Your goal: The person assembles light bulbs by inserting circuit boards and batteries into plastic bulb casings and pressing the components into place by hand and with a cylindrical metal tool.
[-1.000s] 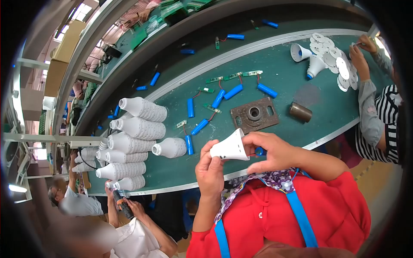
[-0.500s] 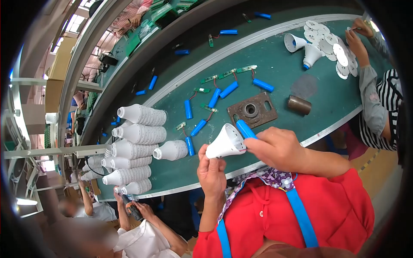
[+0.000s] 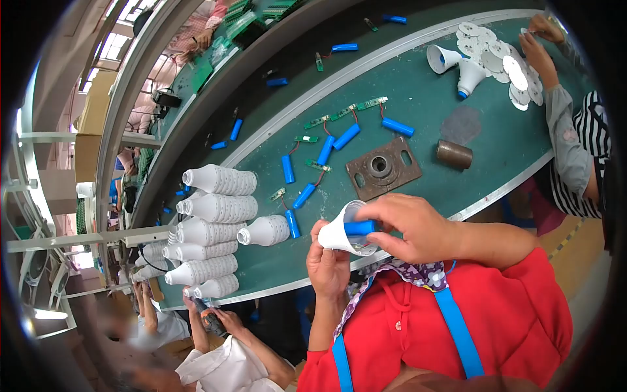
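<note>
My left hand [image 3: 328, 269] is closed around the narrow end of a white cone-shaped lamp housing [image 3: 334, 236], its wide mouth facing right. At that mouth my right hand [image 3: 421, 228] grips a blue cylindrical battery [image 3: 359, 228], which lies partly inside the cone. The battery's far end is hidden by the housing wall. Just beyond my hands sits a rusty metal block [image 3: 384, 168] with a round collar. Blue batteries [image 3: 346, 137] wired to small green circuit boards [image 3: 343, 112] lie behind it.
Stacked white housings [image 3: 219, 208] stand at left. A metal cylinder [image 3: 454, 154] lies right of the block. Farther right are two housings [image 3: 470, 77] and white discs [image 3: 486, 49], near a co-worker's hands [image 3: 539, 55]. Another co-worker holds a power tool [image 3: 212, 322] at lower left.
My right hand has brought the battery left and down, from beside the cone's rim into its mouth. The housing has shifted slightly right in my left hand.
</note>
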